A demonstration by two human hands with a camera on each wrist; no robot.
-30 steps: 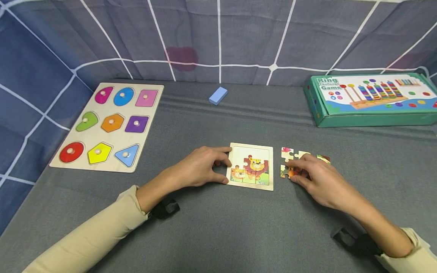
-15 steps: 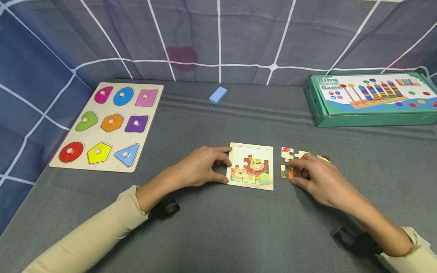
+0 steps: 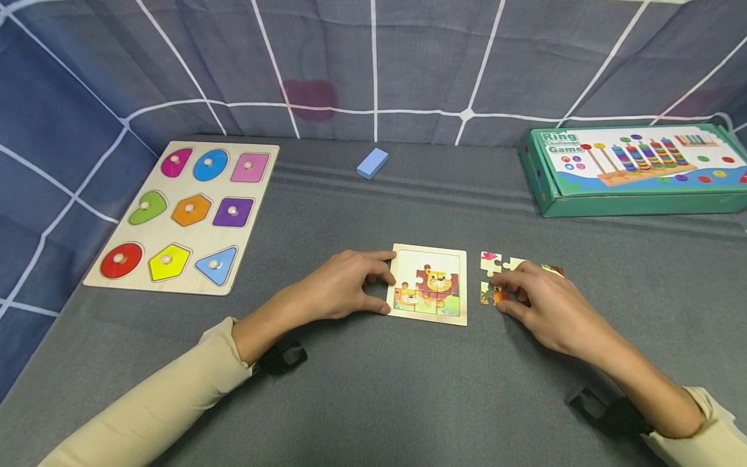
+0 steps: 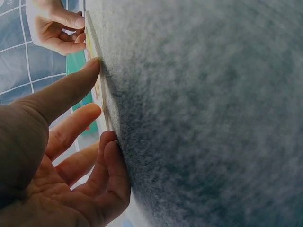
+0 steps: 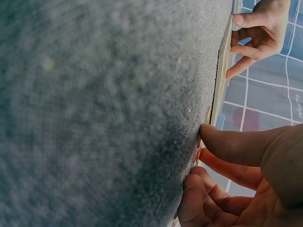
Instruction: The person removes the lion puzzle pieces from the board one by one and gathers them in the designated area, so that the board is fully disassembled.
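My left hand (image 3: 350,283) holds the left edge of a square wooden puzzle tray (image 3: 428,248), thumb at the near corner and fingers farther up. Several joined pieces inside the tray picture a lion and a cub (image 3: 406,297). To the right, my right hand (image 3: 545,308) pinches a puzzle piece (image 3: 496,294) between thumb and fingers, low at the cloth. Loose pieces (image 3: 491,261) lie around it, partly hidden beneath the hand. In the right wrist view, the thumb and fingertips (image 5: 208,135) meet the thin pieces edge-on.
A wooden shape board (image 3: 210,185) with knobbed coloured shapes lies at left. One blue block (image 3: 373,163) sits at the back. At the back right is a green ring game box (image 3: 636,172). A checked cloth (image 3: 420,65) hangs behind the grey surface.
My right fingertips have shifted very slightly to the right at the puzzle pieces. My left hand and the tray stay in place.
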